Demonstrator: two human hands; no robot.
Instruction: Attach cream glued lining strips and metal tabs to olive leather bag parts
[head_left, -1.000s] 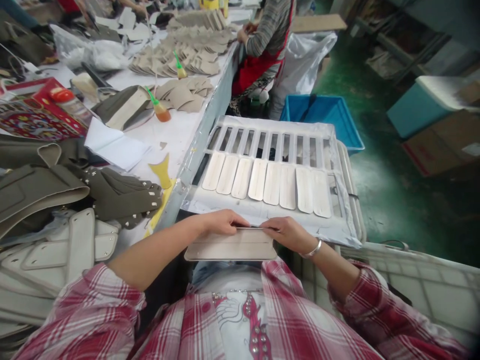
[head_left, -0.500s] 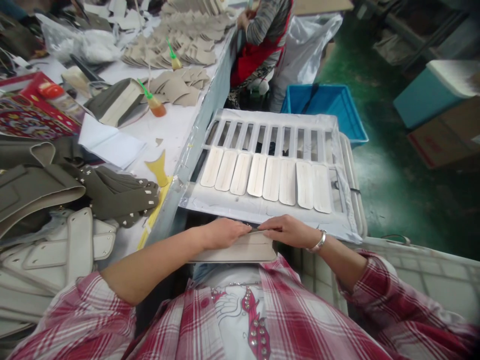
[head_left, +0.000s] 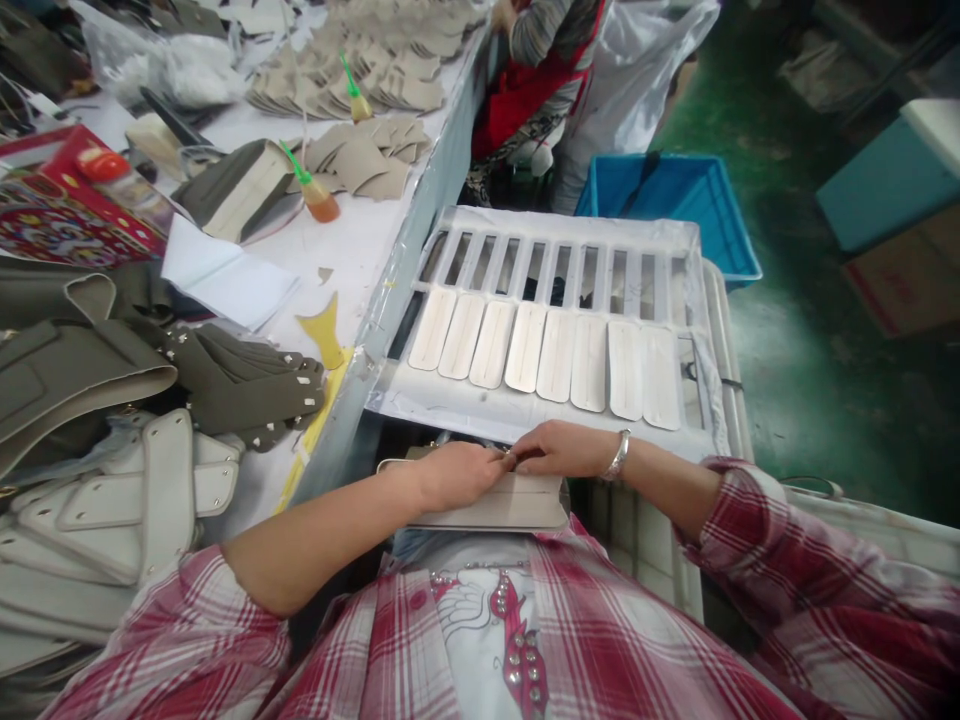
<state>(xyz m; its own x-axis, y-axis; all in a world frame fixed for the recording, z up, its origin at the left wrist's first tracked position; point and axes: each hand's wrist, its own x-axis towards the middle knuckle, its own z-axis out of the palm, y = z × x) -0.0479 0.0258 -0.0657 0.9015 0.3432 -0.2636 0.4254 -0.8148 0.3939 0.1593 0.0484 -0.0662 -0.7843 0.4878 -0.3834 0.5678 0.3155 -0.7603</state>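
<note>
My left hand point(head_left: 457, 476) and my right hand point(head_left: 559, 448) meet at the upper edge of a folded beige leather panel point(head_left: 491, 512), which lies against my front. Both hands pinch that edge, and their fingertips nearly touch. Just beyond them stands a white slotted drying rack point(head_left: 555, 225). Several cream leather strips point(head_left: 556, 355) lie side by side on its near half, and my right hand is nearest to them. The lower part of the panel shows below my hands, while its middle is hidden by them.
To my left, olive and cream handbag parts with studs point(head_left: 240, 385) lie heaped on a white worktable point(head_left: 360, 270). Beyond stand glue bottles point(head_left: 320, 200) and stacked beige pieces. A co-worker in a red apron point(head_left: 525, 95) sits ahead, near a blue crate point(head_left: 667, 200).
My hands have drawn closer together along the panel's upper edge, and their fingertips now nearly touch. The whole view has shifted slightly, with the rack sitting higher and further right.
</note>
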